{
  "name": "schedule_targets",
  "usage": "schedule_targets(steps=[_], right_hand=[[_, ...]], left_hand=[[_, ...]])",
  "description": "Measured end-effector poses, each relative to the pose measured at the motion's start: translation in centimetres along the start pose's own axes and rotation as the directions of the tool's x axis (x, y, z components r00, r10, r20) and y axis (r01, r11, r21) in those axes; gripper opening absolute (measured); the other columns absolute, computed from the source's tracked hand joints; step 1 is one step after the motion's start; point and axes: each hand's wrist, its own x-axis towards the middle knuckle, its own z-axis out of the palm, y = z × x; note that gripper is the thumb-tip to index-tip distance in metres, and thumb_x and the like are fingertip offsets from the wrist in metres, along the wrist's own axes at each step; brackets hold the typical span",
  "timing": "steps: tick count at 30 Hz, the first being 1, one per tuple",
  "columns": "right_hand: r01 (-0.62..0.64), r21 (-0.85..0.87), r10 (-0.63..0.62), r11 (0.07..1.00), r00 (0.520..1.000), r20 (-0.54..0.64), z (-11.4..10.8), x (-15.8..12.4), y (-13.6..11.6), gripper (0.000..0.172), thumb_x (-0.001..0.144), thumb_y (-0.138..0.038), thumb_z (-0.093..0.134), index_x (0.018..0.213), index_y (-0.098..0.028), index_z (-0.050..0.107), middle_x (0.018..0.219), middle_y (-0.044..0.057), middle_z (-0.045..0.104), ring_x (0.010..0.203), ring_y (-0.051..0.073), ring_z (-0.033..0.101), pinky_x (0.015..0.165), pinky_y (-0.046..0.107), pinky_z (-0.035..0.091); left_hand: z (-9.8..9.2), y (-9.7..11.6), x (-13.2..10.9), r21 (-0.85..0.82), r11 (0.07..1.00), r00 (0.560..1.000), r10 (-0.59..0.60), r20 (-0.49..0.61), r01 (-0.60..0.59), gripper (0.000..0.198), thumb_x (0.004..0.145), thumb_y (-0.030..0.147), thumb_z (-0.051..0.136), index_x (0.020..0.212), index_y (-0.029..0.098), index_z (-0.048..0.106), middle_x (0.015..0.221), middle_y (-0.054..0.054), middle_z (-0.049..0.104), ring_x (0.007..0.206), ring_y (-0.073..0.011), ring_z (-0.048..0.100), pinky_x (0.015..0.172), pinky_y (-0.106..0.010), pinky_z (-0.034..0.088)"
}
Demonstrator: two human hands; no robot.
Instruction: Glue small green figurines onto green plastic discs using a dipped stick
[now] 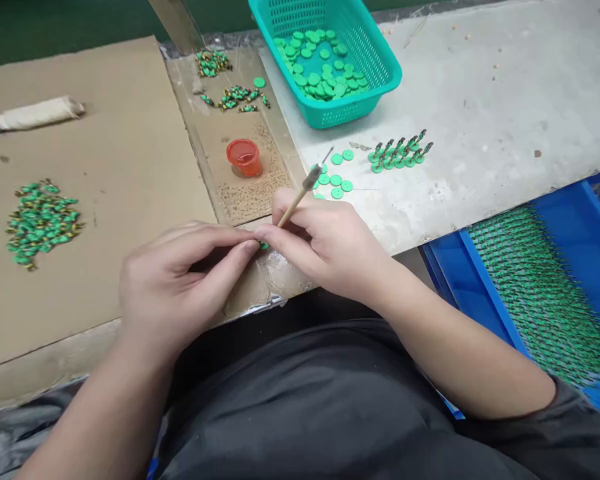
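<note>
Green-and-gold pieces (43, 223) heaped at nine o'clock look done. At centre my left grip (180, 287) pinches one green part (264, 245), and my right grip (325, 243) meets it while clasping the brush (300, 193). Loose discs (333, 180) at one o'clock, and many more in the basket (355, 110) beyond, seem left to do.

Both hands meet at table edge: left hand (180, 280) and right hand (325, 243) pinch a small green part (264, 246) between fingertips. Right also grips a brush (303, 189), bristles up. Orange cup (244, 157) just beyond, teal basket (375, 60) of green discs further back.
</note>
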Motion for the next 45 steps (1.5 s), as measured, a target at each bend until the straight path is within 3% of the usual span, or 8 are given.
schedule_targets(steps=[11, 15, 20, 26, 34, 38, 42, 45], right_hand=[[0.034, -0.086, -0.032, 0.996, 0.999, 0.027, 0.5, 0.5, 0.3, 0.028, 0.122, -0.037, 0.069, 0.096, -0.028, 0.061, 0.099, -0.001, 0.079, 0.089, 0.018, 0.075, 0.088, 0.030, 0.054], [0.008, -0.162, 0.004, 0.987, 0.997, 0.077, 0.3, 0.6, -0.4, 0.022, 0.125, -0.039, 0.064, 0.107, -0.027, 0.069, 0.097, -0.001, 0.077, 0.091, 0.019, 0.075, 0.090, 0.029, 0.054], [0.077, -0.163, -0.067, 0.984, 0.995, 0.068, 0.4, 0.5, -0.3, 0.024, 0.128, -0.040, 0.057, 0.124, -0.023, 0.073, 0.102, -0.001, 0.079, 0.091, 0.018, 0.074, 0.091, 0.028, 0.054], [0.108, -0.171, -0.104, 0.979, 0.994, 0.031, 0.9, 0.5, -0.4, 0.019, 0.127, -0.031, 0.058, 0.123, -0.022, 0.074, 0.104, -0.002, 0.081, 0.093, 0.017, 0.077, 0.092, 0.028, 0.054], [0.112, -0.260, -0.082, 0.959, 0.989, 0.121, 1.5, 0.9, -1.0, 0.026, 0.128, -0.032, 0.048, 0.125, -0.025, 0.073, 0.117, 0.006, 0.085, 0.109, 0.025, 0.081, 0.094, 0.036, 0.056], [0.066, -0.194, -0.060, 0.979, 0.998, 0.034, 1.5, 0.4, -0.3, 0.032, 0.129, -0.034, 0.048, 0.111, -0.022, 0.071, 0.106, 0.004, 0.081, 0.096, 0.022, 0.077, 0.089, 0.034, 0.055], [-0.060, -0.045, 0.055, 0.997, 0.993, -0.109, 0.9, -0.6, 0.5, 0.034, 0.125, -0.039, 0.059, 0.096, -0.023, 0.064, 0.093, 0.000, 0.073, 0.085, 0.016, 0.072, 0.082, 0.030, 0.053], [-0.056, 0.006, 0.056, 0.998, 0.994, -0.095, 0.4, -0.7, 0.6, 0.029, 0.124, -0.035, 0.061, 0.098, -0.023, 0.066, 0.095, 0.001, 0.076, 0.088, 0.016, 0.074, 0.084, 0.029, 0.055]], left_hand=[[0.2, -0.2, -0.1, -0.010, 1.000, 1.000, 0.006, -0.021, -0.006, 0.008, 0.109, 0.031, 0.084, 0.107, 0.030, 0.092, 0.102, 0.006, 0.091, 0.089, -0.0066, 0.080, 0.087, -0.018, 0.058], [0.2, -0.2, -0.2, -0.006, 1.000, 1.000, 0.011, -0.020, -0.011, 0.008, 0.109, 0.032, 0.084, 0.106, 0.029, 0.091, 0.101, 0.005, 0.091, 0.089, -0.0078, 0.081, 0.087, -0.020, 0.058], [0.1, -0.4, -0.2, 0.003, 1.000, 1.000, 0.011, -0.005, -0.011, 0.008, 0.109, 0.031, 0.084, 0.106, 0.029, 0.091, 0.100, 0.006, 0.090, 0.087, -0.0076, 0.079, 0.086, -0.020, 0.057], [-0.1, 0.0, -0.3, 0.042, 0.999, 1.000, 0.031, 0.003, -0.031, 0.010, 0.112, 0.031, 0.082, 0.105, 0.028, 0.087, 0.101, 0.008, 0.089, 0.090, -0.0070, 0.080, 0.090, -0.020, 0.058], [0.0, -0.1, -0.5, 0.038, 0.997, 0.997, 0.075, -0.008, -0.075, 0.011, 0.113, 0.025, 0.078, 0.105, 0.029, 0.084, 0.103, 0.009, 0.089, 0.092, -0.0088, 0.083, 0.094, -0.023, 0.063], [-0.1, -0.5, -0.2, 0.026, 0.996, 0.997, 0.083, -0.001, -0.083, 0.008, 0.112, 0.027, 0.080, 0.107, 0.029, 0.086, 0.104, 0.007, 0.090, 0.093, -0.0094, 0.083, 0.092, -0.023, 0.062], [-0.2, -0.6, 0.0, 0.001, 0.998, 0.998, 0.065, 0.016, -0.065, 0.007, 0.111, 0.029, 0.081, 0.108, 0.030, 0.088, 0.107, 0.004, 0.091, 0.094, -0.0116, 0.083, 0.094, -0.026, 0.063], [-0.1, -0.6, 0.0, -0.014, 0.997, 0.997, 0.081, 0.016, -0.080, 0.008, 0.109, 0.028, 0.082, 0.108, 0.031, 0.089, 0.107, 0.004, 0.091, 0.093, -0.0139, 0.083, 0.093, -0.029, 0.064]])
